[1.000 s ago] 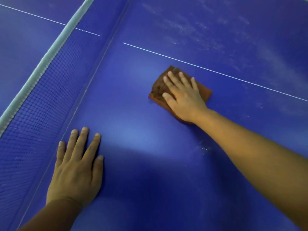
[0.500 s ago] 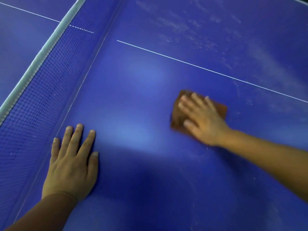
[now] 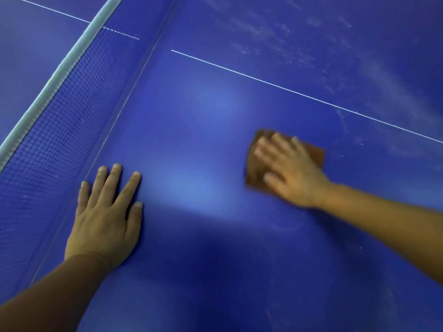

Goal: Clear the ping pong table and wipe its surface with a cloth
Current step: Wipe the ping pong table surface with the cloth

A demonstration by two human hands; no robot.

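A blue ping pong table (image 3: 215, 116) fills the head view. A folded brown cloth (image 3: 314, 153) lies flat on it at the middle right. My right hand (image 3: 290, 168) presses on the cloth with straight spread fingers, blurred by motion. My left hand (image 3: 107, 212) rests flat on the bare table at the lower left, fingers straight, close to the foot of the net.
The net (image 3: 60, 111) with its pale top band runs diagonally along the left side. A white centre line (image 3: 287, 91) crosses the table beyond the cloth. Whitish dust streaks (image 3: 299, 44) cover the far right surface, with fainter ones at the lower right.
My right hand slid the cloth from near the white line toward me and to the right. My left hand stayed flat in about the same spot.
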